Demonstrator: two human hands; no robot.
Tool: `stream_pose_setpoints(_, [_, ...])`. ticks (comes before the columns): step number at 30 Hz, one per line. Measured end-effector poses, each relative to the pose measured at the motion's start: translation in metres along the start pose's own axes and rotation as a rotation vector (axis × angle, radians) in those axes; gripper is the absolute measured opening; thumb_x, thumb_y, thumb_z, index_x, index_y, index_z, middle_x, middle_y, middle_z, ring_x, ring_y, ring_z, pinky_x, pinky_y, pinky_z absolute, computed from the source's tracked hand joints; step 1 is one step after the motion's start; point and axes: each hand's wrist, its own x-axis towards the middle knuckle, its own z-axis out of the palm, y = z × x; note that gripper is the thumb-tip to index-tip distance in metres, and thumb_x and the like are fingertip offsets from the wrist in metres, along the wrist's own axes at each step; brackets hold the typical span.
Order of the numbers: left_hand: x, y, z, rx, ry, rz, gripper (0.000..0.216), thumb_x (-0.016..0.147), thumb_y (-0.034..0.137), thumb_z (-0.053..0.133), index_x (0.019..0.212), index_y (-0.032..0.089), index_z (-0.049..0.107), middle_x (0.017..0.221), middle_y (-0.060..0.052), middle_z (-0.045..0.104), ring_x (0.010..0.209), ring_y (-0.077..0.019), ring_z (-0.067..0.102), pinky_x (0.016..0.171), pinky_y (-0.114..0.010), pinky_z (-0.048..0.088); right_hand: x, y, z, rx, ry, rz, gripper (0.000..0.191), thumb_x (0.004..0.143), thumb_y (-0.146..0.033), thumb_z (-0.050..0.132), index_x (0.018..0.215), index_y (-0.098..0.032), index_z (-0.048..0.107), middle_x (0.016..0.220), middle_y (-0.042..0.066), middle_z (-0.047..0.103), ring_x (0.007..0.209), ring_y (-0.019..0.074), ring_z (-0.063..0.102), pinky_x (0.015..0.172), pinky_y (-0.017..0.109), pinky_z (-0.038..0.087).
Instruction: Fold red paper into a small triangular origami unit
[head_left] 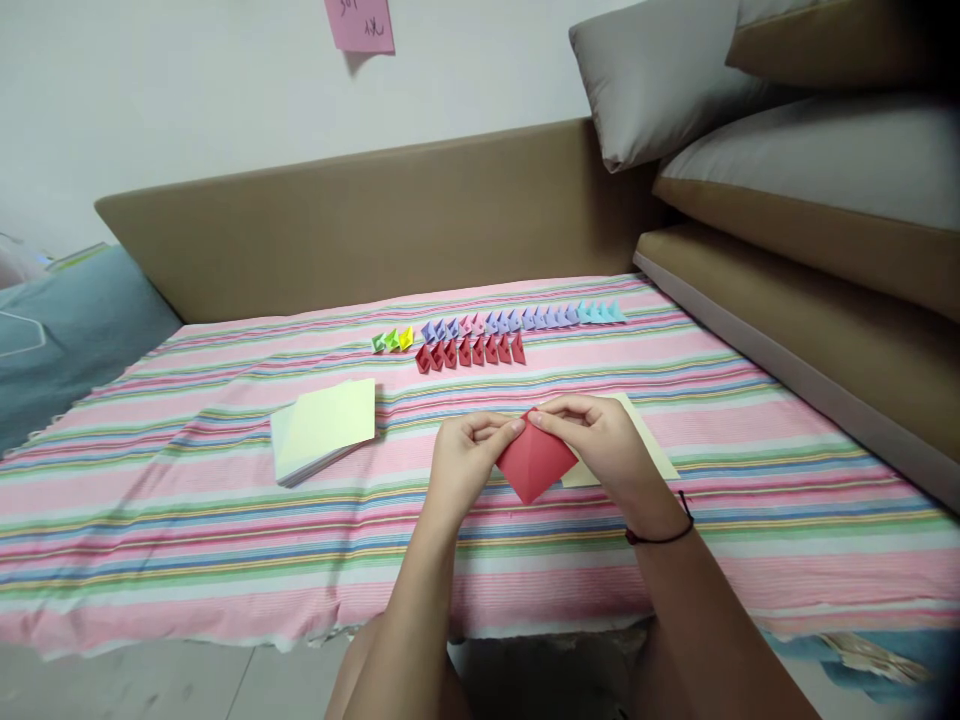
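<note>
The red paper [534,466] is in front of you, over the near part of the striped cloth [225,520], one corner pointing toward you; whether that corner touches the cloth, you cannot tell from here. Your left hand [466,458] and right hand [604,440] are close together, each pinching the paper near its far corner, thumbs on the face turned to you and the other fingers mostly hidden behind. The step looks like lining up or pressing a fold, so match the edges under your thumbs before you put any weight on them; a crease set askew would be hard to undo cleanly. A faint line seems to run down the middle of the paper, and it should make a good guide: pinch evenly on both sides of it and press outward from there, without tugging, as thin paper may buckle. The pale yellow sheet [649,445] lies partly behind your right forearm and hand, so mind your wrist there. The paper stack [330,425] sits well to the left, clear of your elbows. Farther off stand the dark red folded pieces [465,352], with the pastel folded pieces [514,321] behind them.
</note>
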Motion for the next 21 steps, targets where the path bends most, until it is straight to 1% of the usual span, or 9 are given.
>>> stream_pose_setpoints(2, [0.001,0.0,0.0,-0.068,0.003,-0.054,0.03,0.064,0.039,0.076,0.077,0.012,0.073,0.063,-0.005,0.069,0.059,-0.0149,0.063,0.056,-0.023,0.049,0.001,0.001,0.0,0.014,0.091,-0.001,0.018,0.069,-0.035,0.07,0.071,-0.017,0.07,0.072,0.005,0.071,0.069,0.0186,0.063,0.062,0.03,0.049])
stream_pose_setpoints(5, [0.003,-0.002,0.0,-0.169,0.039,-0.126,0.03,0.06,0.038,0.079,0.073,0.012,0.071,0.064,-0.004,0.069,0.058,-0.0142,0.064,0.061,-0.026,0.054,0.002,0.004,0.001,0.06,0.213,-0.003,0.017,0.068,-0.035,0.07,0.071,-0.018,0.071,0.073,0.004,0.071,0.07,0.0188,0.062,0.063,0.03,0.048])
stream_pose_setpoints(9, [0.004,-0.002,-0.001,-0.255,0.119,-0.161,0.029,0.06,0.038,0.08,0.065,0.012,0.067,0.061,-0.004,0.068,0.052,-0.0103,0.061,0.059,-0.022,0.054,0.002,0.007,0.001,0.144,0.311,-0.014,0.015,0.068,-0.033,0.071,0.069,-0.018,0.071,0.071,0.003,0.07,0.07,0.0181,0.061,0.063,0.029,0.047])
stream_pose_setpoints(11, [0.004,-0.002,-0.001,-0.27,0.14,-0.159,0.031,0.062,0.042,0.078,0.067,0.012,0.067,0.064,-0.004,0.069,0.053,-0.01,0.062,0.058,-0.021,0.054,0.002,0.007,0.001,0.195,0.337,-0.007,0.015,0.068,-0.033,0.072,0.069,-0.018,0.071,0.07,0.002,0.069,0.069,0.0177,0.061,0.062,0.028,0.047])
stream_pose_setpoints(12, [0.003,-0.001,0.0,-0.27,0.122,-0.16,0.033,0.064,0.044,0.076,0.071,0.013,0.068,0.067,-0.005,0.069,0.055,-0.0107,0.063,0.058,-0.021,0.053,0.002,0.006,0.002,0.212,0.341,-0.002,0.015,0.068,-0.033,0.072,0.07,-0.018,0.071,0.071,0.002,0.069,0.069,0.0177,0.061,0.062,0.028,0.047])
stream_pose_setpoints(14, [0.002,-0.002,0.003,-0.258,0.03,-0.175,0.037,0.065,0.046,0.075,0.08,0.013,0.07,0.072,-0.006,0.071,0.06,-0.0133,0.066,0.058,-0.022,0.053,0.002,0.006,0.003,0.217,0.333,-0.004,0.016,0.068,-0.033,0.072,0.071,-0.018,0.071,0.071,0.003,0.069,0.069,0.0183,0.062,0.063,0.029,0.048])
stream_pose_setpoints(16, [0.0,-0.004,0.009,-0.237,-0.06,-0.189,0.04,0.062,0.044,0.078,0.086,0.012,0.071,0.073,-0.006,0.072,0.063,-0.0146,0.066,0.058,-0.022,0.052,0.002,0.006,0.005,0.194,0.317,-0.025,0.016,0.069,-0.033,0.072,0.072,-0.018,0.071,0.072,0.003,0.07,0.071,0.019,0.063,0.064,0.03,0.049])
stream_pose_setpoints(18, [-0.001,-0.006,0.013,-0.219,-0.074,-0.187,0.038,0.059,0.038,0.081,0.085,0.011,0.073,0.071,-0.006,0.072,0.061,-0.0148,0.066,0.059,-0.023,0.052,0.002,0.007,0.007,0.163,0.307,-0.044,0.016,0.069,-0.034,0.071,0.073,-0.018,0.071,0.071,0.003,0.071,0.071,0.0194,0.064,0.064,0.031,0.05])
stream_pose_setpoints(21, [-0.001,-0.006,0.015,-0.2,-0.073,-0.203,0.034,0.058,0.034,0.082,0.081,0.011,0.073,0.072,-0.006,0.072,0.061,-0.0164,0.067,0.062,-0.026,0.054,0.003,0.01,0.006,0.125,0.319,-0.051,0.017,0.069,-0.035,0.071,0.074,-0.018,0.072,0.073,0.004,0.072,0.071,0.0201,0.065,0.065,0.032,0.052])
